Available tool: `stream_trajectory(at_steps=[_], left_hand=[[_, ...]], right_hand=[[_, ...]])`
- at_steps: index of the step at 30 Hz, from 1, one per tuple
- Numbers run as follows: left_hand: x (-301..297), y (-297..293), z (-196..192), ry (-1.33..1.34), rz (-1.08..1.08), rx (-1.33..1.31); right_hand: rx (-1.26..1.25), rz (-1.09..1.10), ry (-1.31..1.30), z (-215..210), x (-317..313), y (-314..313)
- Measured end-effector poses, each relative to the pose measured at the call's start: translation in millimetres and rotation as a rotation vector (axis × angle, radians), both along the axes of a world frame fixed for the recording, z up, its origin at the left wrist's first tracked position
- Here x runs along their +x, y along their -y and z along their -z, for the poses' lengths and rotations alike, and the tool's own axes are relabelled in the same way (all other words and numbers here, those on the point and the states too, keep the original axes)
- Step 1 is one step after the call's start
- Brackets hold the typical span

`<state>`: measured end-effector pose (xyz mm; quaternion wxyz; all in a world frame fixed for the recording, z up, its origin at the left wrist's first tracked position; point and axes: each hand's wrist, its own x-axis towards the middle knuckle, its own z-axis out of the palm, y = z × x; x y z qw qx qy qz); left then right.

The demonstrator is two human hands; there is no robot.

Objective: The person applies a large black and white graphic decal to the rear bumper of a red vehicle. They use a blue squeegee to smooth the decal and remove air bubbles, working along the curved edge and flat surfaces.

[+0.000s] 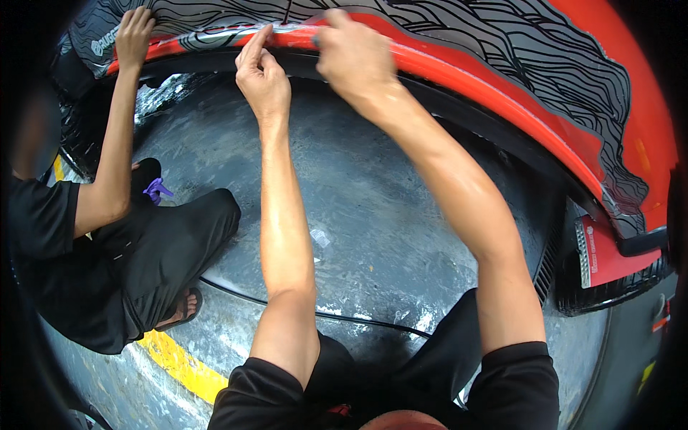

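Note:
The lower side of a red car body (473,82) curves across the top, covered partly by a grey graphic film (459,32) with black wavy lines. My left hand (264,82) is raised to the red sill, its fingers bent and drawn together at the lower edge. Whether they pinch anything there is hidden. Just right of it, my right hand (355,61) is closed against the panel and blurred by motion. A small dark bit shows at its fingers, too smeared to name. A thin dark seam (288,11) runs down the panel between the hands.
At left a co-worker in black (158,244) sits low, one hand (135,36) on the panel. A purple spray trigger (158,190) is beside them. A black hose (358,317) crosses the grey floor (401,251). A red mud flap (616,254) hangs by the tyre (602,297) at right.

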<state>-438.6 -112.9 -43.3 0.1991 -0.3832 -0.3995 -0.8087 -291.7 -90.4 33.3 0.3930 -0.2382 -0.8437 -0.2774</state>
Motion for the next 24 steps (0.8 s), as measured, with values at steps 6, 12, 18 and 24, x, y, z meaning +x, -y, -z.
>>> stream_trajectory(at_steps=[6, 12, 18, 24], left_hand=[[25, -10, -4, -0.236, -0.150, 0.025], [55, -22, -9, -0.158, -0.046, 0.019], [28, -22, -9, -0.042, 0.173, 0.148], [66, -21, -10, -0.449, -0.226, -0.040]], right_hand=[[-0.082, 0.149, -0.158, 5, 159, 12], [-0.076, -0.018, -0.085, 1, 30, 3], [-0.102, -0.035, -0.164, 1, 35, 1], [0.014, 0.273, -0.293, 11, 287, -9]])
